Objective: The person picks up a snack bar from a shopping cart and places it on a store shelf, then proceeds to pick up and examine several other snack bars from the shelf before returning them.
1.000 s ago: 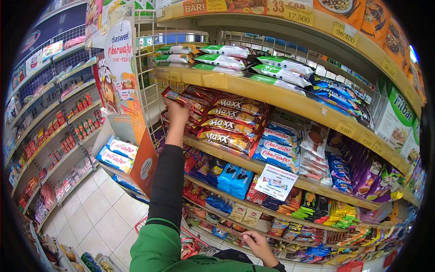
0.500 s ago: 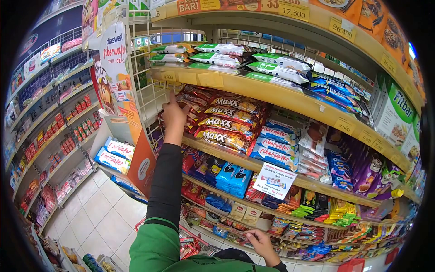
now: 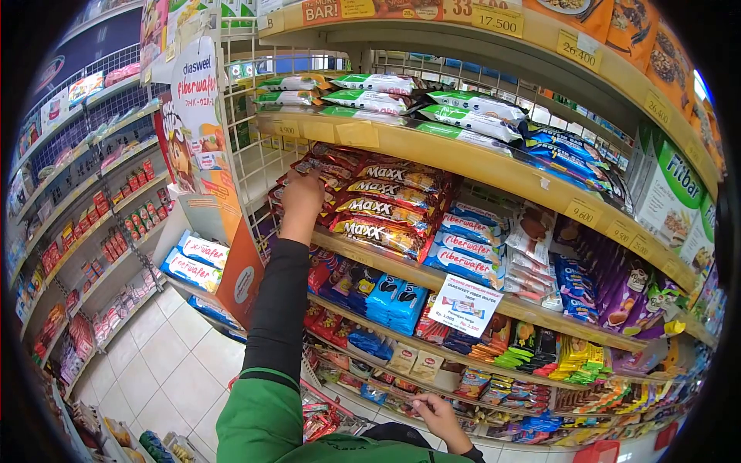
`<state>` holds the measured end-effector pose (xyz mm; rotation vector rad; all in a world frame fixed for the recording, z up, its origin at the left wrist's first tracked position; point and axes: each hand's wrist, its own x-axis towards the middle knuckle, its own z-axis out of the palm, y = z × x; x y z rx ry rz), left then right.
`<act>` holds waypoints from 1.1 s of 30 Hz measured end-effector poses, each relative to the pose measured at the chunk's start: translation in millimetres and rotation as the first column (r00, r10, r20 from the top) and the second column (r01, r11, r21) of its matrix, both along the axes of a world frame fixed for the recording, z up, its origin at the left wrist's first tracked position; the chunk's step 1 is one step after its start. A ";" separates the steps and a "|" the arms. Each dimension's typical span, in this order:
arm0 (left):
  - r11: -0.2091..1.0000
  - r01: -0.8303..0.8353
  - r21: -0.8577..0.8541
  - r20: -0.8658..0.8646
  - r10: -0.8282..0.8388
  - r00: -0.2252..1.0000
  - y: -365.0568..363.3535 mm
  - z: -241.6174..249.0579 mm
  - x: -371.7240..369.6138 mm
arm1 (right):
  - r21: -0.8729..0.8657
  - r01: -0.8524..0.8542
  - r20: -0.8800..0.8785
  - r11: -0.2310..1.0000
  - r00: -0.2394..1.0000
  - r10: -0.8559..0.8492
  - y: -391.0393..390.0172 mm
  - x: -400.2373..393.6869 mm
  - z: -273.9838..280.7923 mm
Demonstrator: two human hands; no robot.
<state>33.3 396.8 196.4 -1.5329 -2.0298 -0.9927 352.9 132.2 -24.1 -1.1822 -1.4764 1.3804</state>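
Note:
My left hand (image 3: pixel 302 202) reaches up to the shelf under the top ledge. Its fingers are curled down onto a stack of red-brown snack bar packets (image 3: pixel 333 163), and the fingertips are partly hidden. Just right of these packets lie several Maxx chocolate bars (image 3: pixel 378 208) in a stack. My right hand (image 3: pixel 438 420) is low in front of my body, loosely curled with its fingers a little apart and nothing visible in it. Below it and to the left, a shopping basket or cart rim (image 3: pixel 347 413) shows with red packets (image 3: pixel 318 423) inside.
Blue and white Fiberwafer packs (image 3: pixel 467 251) lie right of the bars. A yellow shelf edge (image 3: pixel 432 154) runs above my left hand. A wire grid (image 3: pixel 251 154) and a cardboard display stand (image 3: pixel 220 201) border the left. A paper price sign (image 3: pixel 464 306) hangs from the shelf.
My left hand has come down from the shelf edge, and its raised finger has curled onto the red-brown packets. My right hand has shifted slightly left and stays low.

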 end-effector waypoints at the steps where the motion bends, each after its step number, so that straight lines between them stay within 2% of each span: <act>1: 1.000 -0.009 0.015 0.003 0.009 1.000 1.3 -1.5 -0.2 | 0.006 -0.003 -0.007 1.000 1.000 0.003 -0.1 0.2 -1.3; 6: 0.999 -0.007 0.035 -0.006 0.007 1.000 0.8 -4.2 1.4 | 0.011 0.011 0.012 1.000 1.000 -0.011 -3.2 1.9 -7.6; 9: 0.965 -0.017 0.263 0.122 -0.016 0.992 -7.0 -8.3 6.3 | 0.024 0.011 -0.007 1.000 1.000 -0.011 -4.1 2.5 -14.8; 12: 0.752 0.156 0.640 -0.028 -0.181 0.983 -34.2 -15.8 10.3 | -0.006 -0.013 0.042 1.000 0.999 0.013 -5.7 3.7 -15.5; 13: 0.719 0.220 0.659 0.070 -0.350 0.934 -52.5 -22.4 19.1 | -0.025 -0.025 0.058 0.999 0.998 0.027 -4.8 3.1 -15.8; 16: 0.519 0.432 0.738 -0.136 -0.513 0.847 -101.9 -85.4 44.2 | -0.074 -0.092 0.083 0.993 0.992 0.098 1.8 2.4 -41.2; 17: 0.518 0.493 0.699 -0.181 -0.538 0.823 -124.1 -113.7 52.9 | -0.078 -0.123 0.124 0.989 0.983 0.132 6.3 0.2 -47.3; 18: 0.515 0.525 0.677 -0.093 -0.648 0.756 -145.8 -148.9 60.9 | -0.092 -0.157 0.165 0.983 0.971 0.171 8.7 -1.8 -56.5; 19: 0.635 0.478 0.607 0.155 -0.685 0.712 -169.8 -188.6 69.0 | -0.101 -0.184 0.232 0.978 0.951 0.203 14.3 -0.8 -81.7; 20: 0.740 0.433 0.515 0.255 -0.614 0.747 -189.4 -223.9 72.9 | -0.111 -0.215 0.294 0.970 0.925 0.239 15.8 -0.6 -104.1; 21: 0.860 0.401 0.316 0.404 -0.505 0.763 -213.4 -265.1 75.8 | -0.122 -0.262 0.383 0.957 0.877 0.289 16.3 -6.5 -107.0; 22: 0.903 0.405 0.140 0.514 -0.416 0.750 -238.6 -296.8 78.5 | -0.128 -0.309 0.465 0.942 0.821 0.332 18.5 -14.0 -109.7; 23: 0.915 0.398 -0.063 0.502 -0.315 0.805 -266.0 -333.6 77.9 | -0.189 -0.330 0.524 0.925 0.763 0.379 17.9 -20.8 -117.8; 24: 0.890 0.378 -0.257 0.465 -0.229 0.855 -290.9 -367.4 73.7 | -0.239 -0.346 0.577 0.907 0.701 0.419 18.2 -27.4 -130.8; 26: 0.823 0.385 -0.418 0.555 -0.105 0.825 -335.8 -413.8 63.0 | -0.315 -0.378 0.589 0.870 0.641 0.492 21.5 -35.1 -167.5; 28: 0.747 0.360 -0.558 0.573 0.033 0.819 -368.7 -444.5 49.8 | -0.224 -0.467 0.766 0.855 0.458 0.451 23.2 -48.1 -175.6; 29: 0.707 0.330 -0.625 0.553 0.102 0.827 -383.4 -457.4 43.6 | -0.265 -0.500 0.786 0.825 0.384 0.485 23.3 -53.6 -181.5; 31: 0.645 0.285 -0.709 0.528 0.218 0.821 -406.2 -484.8 30.3 | -0.383 -0.485 0.763 0.786 0.314 0.566 21.1 -60.4 -194.4; 32: 0.568 0.269 -0.778 0.501 0.302 0.811 -416.1 -501.9 23.8 | -0.437 -0.472 0.748 0.766 0.281 0.600 20.1 -61.9 -202.7; 33: 0.535 0.258 -0.804 0.487 0.345 0.803 -420.5 -504.0 20.1 | -0.324 -0.497 0.757 0.805 0.374 0.536 19.3 -63.4 -208.7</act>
